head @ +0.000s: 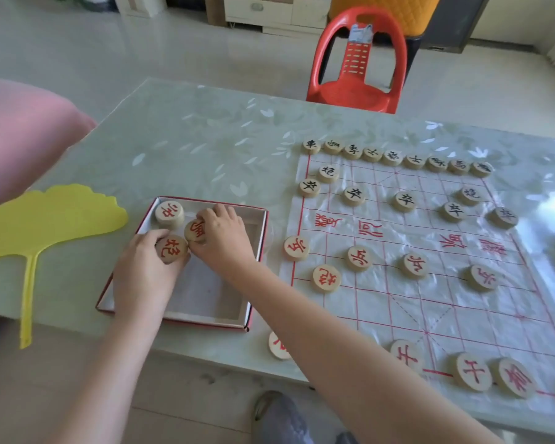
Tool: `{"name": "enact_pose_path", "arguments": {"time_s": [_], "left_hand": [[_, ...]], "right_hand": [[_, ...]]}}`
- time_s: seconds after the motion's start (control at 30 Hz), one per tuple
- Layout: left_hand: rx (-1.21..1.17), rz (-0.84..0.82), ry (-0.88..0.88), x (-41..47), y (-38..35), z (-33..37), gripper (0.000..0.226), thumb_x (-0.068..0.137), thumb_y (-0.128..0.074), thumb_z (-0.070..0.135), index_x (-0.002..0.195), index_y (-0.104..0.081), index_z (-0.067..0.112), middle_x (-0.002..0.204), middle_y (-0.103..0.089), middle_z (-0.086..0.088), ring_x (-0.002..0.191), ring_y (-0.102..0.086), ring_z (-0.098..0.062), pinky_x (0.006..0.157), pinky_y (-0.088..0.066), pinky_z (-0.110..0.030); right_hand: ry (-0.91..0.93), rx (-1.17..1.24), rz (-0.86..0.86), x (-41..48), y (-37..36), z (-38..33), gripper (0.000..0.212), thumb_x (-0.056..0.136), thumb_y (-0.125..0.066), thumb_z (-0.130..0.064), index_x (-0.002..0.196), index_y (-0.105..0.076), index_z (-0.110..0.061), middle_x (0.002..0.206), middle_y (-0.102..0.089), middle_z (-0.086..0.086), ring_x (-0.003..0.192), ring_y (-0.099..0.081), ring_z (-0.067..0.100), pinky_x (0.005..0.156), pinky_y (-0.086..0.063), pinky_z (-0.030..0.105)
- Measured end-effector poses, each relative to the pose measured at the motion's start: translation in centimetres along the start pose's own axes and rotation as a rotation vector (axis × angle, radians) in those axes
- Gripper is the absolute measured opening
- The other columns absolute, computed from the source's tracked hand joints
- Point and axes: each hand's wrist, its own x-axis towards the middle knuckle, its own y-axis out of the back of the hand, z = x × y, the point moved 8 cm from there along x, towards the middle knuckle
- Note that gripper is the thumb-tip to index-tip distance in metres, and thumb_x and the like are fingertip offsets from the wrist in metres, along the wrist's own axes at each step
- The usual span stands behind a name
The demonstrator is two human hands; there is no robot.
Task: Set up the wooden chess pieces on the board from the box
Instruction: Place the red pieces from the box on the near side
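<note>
Currently fetching from the box, left-centre of frame: left hand fingers grip one red-lettered piece, right hand fingers pinch the neighbouring piece, third piece loose behind; next, probably lift both across to vacant points on the board at right.

red-lettered chess pieces: pale wood | black-lettered chess pieces: pale wood | board: white, red grid | box: red rim, whitish inside | leaf-shaped fan: yellow | bench: pale green, white leaf pattern | plastic chair: red
</note>
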Motion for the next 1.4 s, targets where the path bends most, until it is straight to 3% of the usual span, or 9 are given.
{"name": "enact_pose_path", "arguments": {"time_s": [0.17,0.37,0.43,0.63,0.8,0.93,1.07,1.4], "left_hand": [[-0.256,-0.105,-0.087,-5.0,0.9,5.6,0.044,0.067,-0.079,0.016,0.109,-0.064,0.018,0.102,-0.065,-0.006,0.089,-0.065,-0.027,0.084,-0.050,-0.041],[-0.391,-0.399,-0.190,-13.8,-4.6,14.2,0.040,0.068,-0.079,0.021,0.105,-0.064,0.026,0.101,-0.062,0.007,0.085,-0.065,-0.016,0.078,-0.054,-0.035],[-0.373,-0.452,-0.267,-16.5,-6.3,17.0,0.042,0.068,-0.079,0.025,0.107,-0.062,0.027,0.105,-0.061,0.011,0.092,-0.063,-0.013,0.082,-0.053,-0.035],[-0.371,-0.554,-0.440,-22.8,-10.1,25.3,0.043,0.073,-0.074,0.032,0.113,-0.058,0.029,0.109,-0.055,0.016,0.103,-0.053,-0.004,0.085,-0.045,-0.019],[-0.339,-0.601,-0.463,-25.7,-12.4,28.1,0.045,0.075,-0.072,0.033,0.116,-0.055,0.030,0.112,-0.054,0.017,0.104,-0.050,-0.003,0.087,-0.046,-0.019],[-0.305,-0.625,-0.451,-26.7,-13.6,28.5,0.045,0.075,-0.072,0.033,0.116,-0.055,0.031,0.112,-0.053,0.019,0.104,-0.051,-0.003,0.084,-0.045,-0.017],[-0.297,-0.626,-0.477,-27.5,-14.3,29.5,0.045,0.076,-0.072,0.033,0.118,-0.054,0.031,0.113,-0.053,0.019,0.104,-0.048,0.000,0.082,-0.041,-0.012],[-0.262,-0.689,-0.623,-31.2,-19.0,35.7,0.045,0.079,-0.068,0.027,0.122,-0.054,0.022,0.117,-0.055,0.010,0.112,-0.048,-0.008,0.088,-0.036,-0.015]], "right_hand": [[-0.063,0.182,0.206,-7.5,8.8,4.4,0.045,0.077,-0.069,-0.027,0.118,-0.057,-0.011,0.110,-0.056,0.008,0.105,-0.042,0.027,0.093,-0.034,0.033],[-0.308,0.073,0.232,-20.8,17.2,16.8,0.047,0.075,-0.073,-0.032,0.117,-0.057,-0.019,0.109,-0.054,-0.007,0.101,-0.039,0.013,0.087,-0.035,0.021],[-0.412,0.029,0.270,-24.6,19.9,20.9,0.047,0.073,-0.075,-0.029,0.116,-0.059,-0.018,0.108,-0.056,-0.007,0.102,-0.043,0.016,0.087,-0.037,0.027],[-0.633,0.015,0.349,-31.2,25.4,29.9,0.045,0.075,-0.074,-0.026,0.116,-0.060,-0.017,0.112,-0.059,0.001,0.102,-0.042,0.019,0.091,-0.041,0.036],[-0.562,0.059,0.329,-31.4,25.7,31.0,0.044,0.076,-0.073,-0.028,0.118,-0.059,-0.019,0.106,-0.057,-0.007,0.102,-0.041,0.016,0.087,-0.037,0.027],[-0.512,0.057,0.301,-30.4,25.4,31.2,0.046,0.077,-0.072,-0.033,0.119,-0.058,-0.020,0.108,-0.057,-0.006,0.102,-0.039,0.013,0.091,-0.038,0.029],[-0.532,0.070,0.356,-31.2,26.4,32.6,0.046,0.076,-0.074,-0.030,0.117,-0.059,-0.020,0.104,-0.056,-0.008,0.101,-0.040,0.015,0.087,-0.035,0.027],[-0.573,0.127,0.380,-33.8,28.6,34.4,0.047,0.076,-0.073,-0.030,0.119,-0.058,-0.022,0.104,-0.057,-0.005,0.103,-0.041,0.017,0.082,-0.032,0.021]]}}
